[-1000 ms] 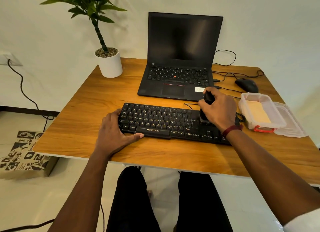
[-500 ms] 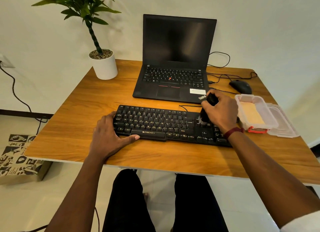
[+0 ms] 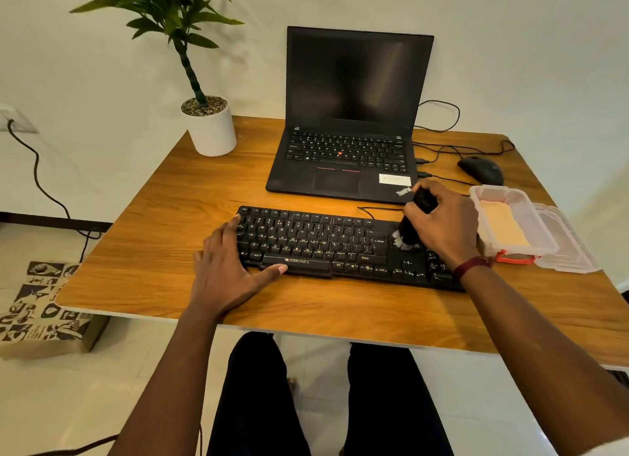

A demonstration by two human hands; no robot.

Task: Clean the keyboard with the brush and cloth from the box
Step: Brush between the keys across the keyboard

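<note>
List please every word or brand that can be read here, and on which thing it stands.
"ZEBRONICS": on the front edge of the keyboard, at the space bar.
"ThinkPad": on the palm rest corner of the laptop.
White sticker on the laptop: too blurred to read.
Key legends: mostly too small.
Printed bag on the floor: not legible.

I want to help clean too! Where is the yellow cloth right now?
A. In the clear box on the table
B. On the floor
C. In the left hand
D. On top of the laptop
A. The yellow cloth lies inside the clear box at the right of the table, while the right hand holds the brush on the keyboard.
</note>
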